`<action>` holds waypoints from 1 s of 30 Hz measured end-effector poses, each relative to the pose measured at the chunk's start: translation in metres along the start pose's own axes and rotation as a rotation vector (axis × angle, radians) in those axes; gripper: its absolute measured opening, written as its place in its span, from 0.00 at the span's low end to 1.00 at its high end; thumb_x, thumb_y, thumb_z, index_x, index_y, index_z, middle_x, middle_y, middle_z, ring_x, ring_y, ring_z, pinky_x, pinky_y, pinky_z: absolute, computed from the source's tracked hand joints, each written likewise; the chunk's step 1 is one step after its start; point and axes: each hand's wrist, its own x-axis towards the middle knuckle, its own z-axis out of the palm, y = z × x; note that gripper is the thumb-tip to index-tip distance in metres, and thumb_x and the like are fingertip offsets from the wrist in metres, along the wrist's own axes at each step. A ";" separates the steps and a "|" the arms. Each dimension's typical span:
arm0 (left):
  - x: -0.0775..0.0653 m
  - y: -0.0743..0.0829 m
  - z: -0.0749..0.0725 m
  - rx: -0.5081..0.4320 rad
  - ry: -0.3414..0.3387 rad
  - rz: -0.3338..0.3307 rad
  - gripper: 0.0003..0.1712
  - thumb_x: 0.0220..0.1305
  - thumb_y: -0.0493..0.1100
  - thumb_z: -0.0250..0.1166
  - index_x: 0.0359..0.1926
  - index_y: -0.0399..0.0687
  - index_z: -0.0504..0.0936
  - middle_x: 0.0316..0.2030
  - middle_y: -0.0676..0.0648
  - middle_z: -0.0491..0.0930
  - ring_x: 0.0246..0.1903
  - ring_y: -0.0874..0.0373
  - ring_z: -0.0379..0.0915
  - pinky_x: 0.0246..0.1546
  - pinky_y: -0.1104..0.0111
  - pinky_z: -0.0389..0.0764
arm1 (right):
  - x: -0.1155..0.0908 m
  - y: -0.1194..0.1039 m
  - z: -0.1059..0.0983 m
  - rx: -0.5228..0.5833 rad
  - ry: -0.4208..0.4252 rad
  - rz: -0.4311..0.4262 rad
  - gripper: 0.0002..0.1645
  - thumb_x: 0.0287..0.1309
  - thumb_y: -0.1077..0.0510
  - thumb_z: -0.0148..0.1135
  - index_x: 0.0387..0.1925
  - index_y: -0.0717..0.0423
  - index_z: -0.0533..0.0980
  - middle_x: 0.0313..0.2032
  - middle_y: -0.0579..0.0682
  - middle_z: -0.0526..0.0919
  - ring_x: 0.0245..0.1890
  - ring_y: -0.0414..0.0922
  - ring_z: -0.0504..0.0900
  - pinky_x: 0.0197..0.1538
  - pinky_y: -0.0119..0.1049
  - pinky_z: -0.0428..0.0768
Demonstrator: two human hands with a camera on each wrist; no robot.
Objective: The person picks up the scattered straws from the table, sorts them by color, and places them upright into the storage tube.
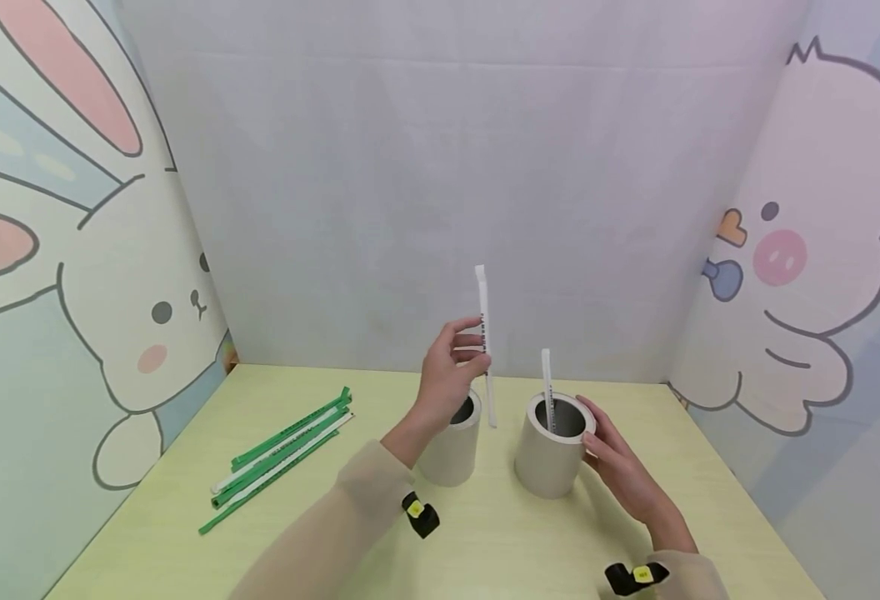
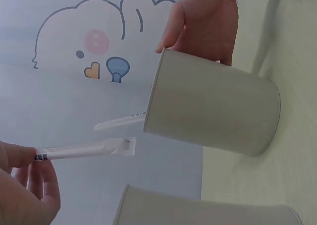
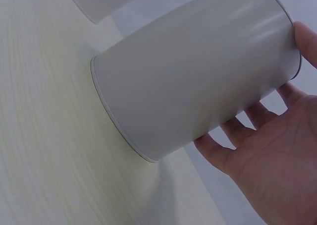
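Fingers and thumb of the left hand [image 1: 447,371] pinch a white wrapped straw [image 1: 482,321] about its printed middle, both ends free; the straw hangs nearly upright in the air, in the head view between the two cups. Fingers of the right hand [image 1: 623,467] grasp the right cup [image 1: 548,468] from its outer side, thumb at the rim, fingertips on the wall; the cup appears to rest on the table [image 1: 530,550]. A second white straw [image 1: 547,375] leans inside that cup. Left cup [image 1: 447,454] stands under the left forearm and hand, its mouth partly covered; contents cannot be made out. A bundle of green and white straws [image 1: 282,456] lies slanted on the table at left. Step in hand, as judged: carrying the straw upright close to the cups. Handling notes: a light pinch should suffice, as the wrapper looks thin and would probably crease under pressure. Gripping nearer the top would likely give more clearance for the knuckles over a rim. In the left wrist view the lower end sits just short of rim level on the right cup; depth between them uncertain, so best to line up from above and avoid brushing the edge. Right hand should steady without squeezing sideways; an uneven push at the rim could tip the cup.
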 end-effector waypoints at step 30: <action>-0.006 -0.044 0.087 0.091 -0.014 0.003 0.30 0.67 0.30 0.69 0.67 0.56 0.79 0.51 0.48 0.86 0.48 0.57 0.86 0.46 0.70 0.86 | 0.000 0.006 -0.004 0.025 -0.006 0.011 0.37 0.86 0.54 0.36 0.86 0.49 0.38 0.80 0.45 0.51 0.72 0.25 0.62 0.68 0.31 0.68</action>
